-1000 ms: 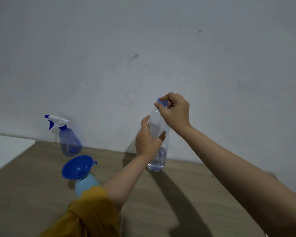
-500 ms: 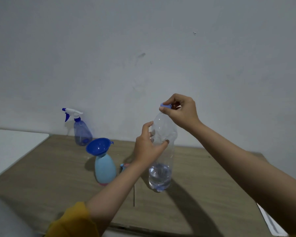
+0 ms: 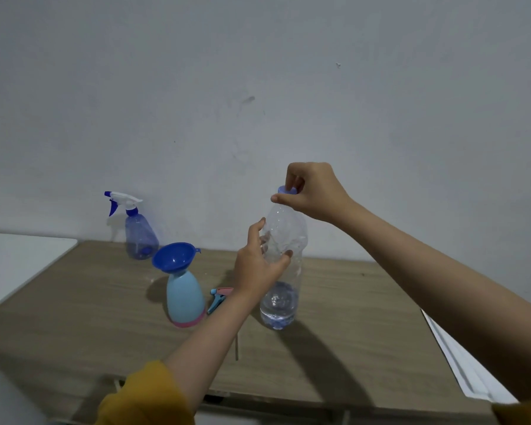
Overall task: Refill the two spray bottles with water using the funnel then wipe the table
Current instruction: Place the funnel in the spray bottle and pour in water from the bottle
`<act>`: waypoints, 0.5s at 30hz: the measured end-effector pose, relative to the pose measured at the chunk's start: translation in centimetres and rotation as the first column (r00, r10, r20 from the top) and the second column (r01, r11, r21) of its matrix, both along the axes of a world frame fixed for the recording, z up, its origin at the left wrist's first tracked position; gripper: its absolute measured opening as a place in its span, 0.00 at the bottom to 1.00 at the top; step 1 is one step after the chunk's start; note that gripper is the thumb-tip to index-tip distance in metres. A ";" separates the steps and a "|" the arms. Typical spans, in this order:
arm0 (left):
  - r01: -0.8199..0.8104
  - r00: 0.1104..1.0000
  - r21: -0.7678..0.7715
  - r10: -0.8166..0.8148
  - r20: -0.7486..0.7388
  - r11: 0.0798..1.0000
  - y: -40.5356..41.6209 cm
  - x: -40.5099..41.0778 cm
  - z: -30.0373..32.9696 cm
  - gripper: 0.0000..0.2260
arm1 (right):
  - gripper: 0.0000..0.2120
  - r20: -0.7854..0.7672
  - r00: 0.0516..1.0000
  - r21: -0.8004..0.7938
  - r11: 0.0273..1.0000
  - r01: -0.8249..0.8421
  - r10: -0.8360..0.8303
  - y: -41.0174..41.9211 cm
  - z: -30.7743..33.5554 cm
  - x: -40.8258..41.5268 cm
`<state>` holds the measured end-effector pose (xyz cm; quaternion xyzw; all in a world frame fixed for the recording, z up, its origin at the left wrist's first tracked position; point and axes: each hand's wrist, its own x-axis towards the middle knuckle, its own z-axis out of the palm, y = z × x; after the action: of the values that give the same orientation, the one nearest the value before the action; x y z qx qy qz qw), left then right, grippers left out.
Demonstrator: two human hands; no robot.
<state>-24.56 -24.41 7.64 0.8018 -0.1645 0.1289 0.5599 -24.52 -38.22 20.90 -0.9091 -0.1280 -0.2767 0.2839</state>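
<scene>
Wood-grain table, lower frame; grey wall behind. Clear water bottle, centre, is gripped mid-body by left hand; its blue cap is pinched by right hand. No labels readable. Two spray bottles counted: light-blue bottle topped by one funnel, its detached spray head beside; translucent blue bottle by wall.

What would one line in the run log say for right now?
left hand: grips water bottle | right hand: pinches cap | funnel: in light blue spray bottle | wipe: not yet
</scene>
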 end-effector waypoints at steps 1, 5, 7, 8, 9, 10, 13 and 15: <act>-0.002 1.000 -0.006 0.002 0.000 1.000 0.0 0.0 -0.1 0.36 | 0.14 0.002 1.000 0.005 1.000 -0.012 0.012 0.0 0.0 0.1; 0.001 1.000 -0.025 -0.001 -0.007 1.000 0.2 0.2 -0.2 0.35 | 0.14 -0.036 0.996 0.059 0.995 -0.079 0.081 -0.2 0.0 0.5; 0.005 1.000 -0.024 -0.005 -0.005 1.000 0.2 0.2 -0.3 0.35 | 0.13 -0.097 0.985 0.107 0.986 -0.132 0.142 -0.7 0.2 0.7; 0.006 1.000 -0.023 -0.006 -0.002 1.000 0.1 0.2 -0.3 0.35 | 0.13 -0.128 0.975 0.144 0.976 -0.161 0.180 -1.1 0.3 0.8; 0.009 1.000 -0.026 -0.009 0.000 1.000 0.1 0.2 -0.4 0.35 | 0.14 -0.155 0.963 0.187 0.963 -0.192 0.222 -1.3 0.4 0.8; 0.013 1.000 -0.030 -0.013 0.000 0.999 0.1 0.3 -0.5 0.36 | 0.14 -0.179 0.946 0.230 0.947 -0.225 0.269 -1.6 0.5 0.7; 0.027 1.000 -0.041 -0.026 0.006 0.999 0.3 0.2 -0.7 0.35 | 0.14 -0.229 0.867 0.371 0.864 -0.342 0.442 -2.0 0.6 0.6; 0.029 1.000 -0.043 -0.028 0.007 0.999 0.4 0.2 -0.8 0.35 | 0.14 -0.270 0.820 0.441 0.822 -0.360 0.504 -2.3 0.9 0.6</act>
<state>-24.37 -24.03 6.84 0.7867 -0.1748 0.1269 0.5783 -23.88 -40.53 21.79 -0.8199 -0.2231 -0.0437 0.5253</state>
